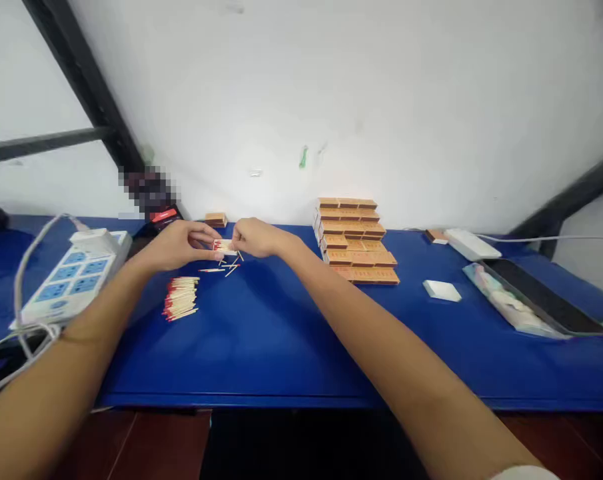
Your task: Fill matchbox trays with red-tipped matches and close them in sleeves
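Observation:
My left hand [181, 243] and my right hand [255, 237] meet near the back of the blue table [281, 333], both pinching a small open matchbox tray [224, 247] with red-tipped matches in it. A few loose matches [226, 268] lie just below the hands. A neat pile of red-tipped matches [182, 298] rests on the table in front of my left hand. A stepped stack of brown matchboxes [354, 240] stands to the right of my right hand.
A white power strip [74, 277] with cables lies at the left. A single brown matchbox [216, 219] sits by the wall. At the right are a small white box [442, 290], a white adapter [471, 244] and a phone [536, 297].

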Demonstrator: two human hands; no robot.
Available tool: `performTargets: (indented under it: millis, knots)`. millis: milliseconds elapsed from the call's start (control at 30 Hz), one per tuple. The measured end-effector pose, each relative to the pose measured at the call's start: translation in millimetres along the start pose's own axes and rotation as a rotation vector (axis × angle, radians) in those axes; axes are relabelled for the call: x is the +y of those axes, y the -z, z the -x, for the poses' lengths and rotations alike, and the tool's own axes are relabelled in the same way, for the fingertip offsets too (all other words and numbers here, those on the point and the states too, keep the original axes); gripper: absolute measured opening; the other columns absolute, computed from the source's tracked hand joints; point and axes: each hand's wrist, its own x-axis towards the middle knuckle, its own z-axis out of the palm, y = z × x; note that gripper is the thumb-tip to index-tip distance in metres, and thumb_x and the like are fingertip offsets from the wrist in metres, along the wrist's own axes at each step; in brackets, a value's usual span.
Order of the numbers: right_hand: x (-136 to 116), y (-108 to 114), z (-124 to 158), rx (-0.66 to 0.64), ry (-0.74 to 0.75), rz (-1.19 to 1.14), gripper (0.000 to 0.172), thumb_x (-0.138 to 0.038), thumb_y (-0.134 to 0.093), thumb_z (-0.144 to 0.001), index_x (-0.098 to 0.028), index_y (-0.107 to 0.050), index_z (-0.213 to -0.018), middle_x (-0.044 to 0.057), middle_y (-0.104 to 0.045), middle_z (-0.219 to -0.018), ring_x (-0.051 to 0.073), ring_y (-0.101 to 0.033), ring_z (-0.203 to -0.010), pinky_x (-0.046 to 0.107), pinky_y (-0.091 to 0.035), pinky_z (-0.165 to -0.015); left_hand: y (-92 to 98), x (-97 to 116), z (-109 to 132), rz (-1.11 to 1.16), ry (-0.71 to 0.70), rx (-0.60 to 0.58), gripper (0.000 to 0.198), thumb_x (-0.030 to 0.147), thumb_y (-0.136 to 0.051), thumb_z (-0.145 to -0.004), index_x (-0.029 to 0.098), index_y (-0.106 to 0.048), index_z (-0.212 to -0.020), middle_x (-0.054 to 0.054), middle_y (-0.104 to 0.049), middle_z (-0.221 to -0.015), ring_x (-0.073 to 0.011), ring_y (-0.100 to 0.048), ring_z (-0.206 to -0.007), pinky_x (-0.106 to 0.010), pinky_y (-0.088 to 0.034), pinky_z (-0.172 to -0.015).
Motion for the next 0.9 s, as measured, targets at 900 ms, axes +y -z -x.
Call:
performTargets:
  millis: [900]
  knots:
    - [4.2, -24.5, -5.4, 0.281, -0.051, -0.156, 0.033, -0.048, -0.069, -0.095, -0.016, -0.065, -0.103, 0.008, -0.072, -0.101, 0.019, -0.063, -0.084, 0.030, -0.041, -0.068, -4.7, 10.2, 2.2, 0.053, -0.039, -0.014, 0.051, 0.054, -0.093, -0.067, 0.021, -0.078, -0.103, -0.008, -0.083, -0.105, -0.0265, -0.079, -0.095, -0.035, -0.063, -0.088]
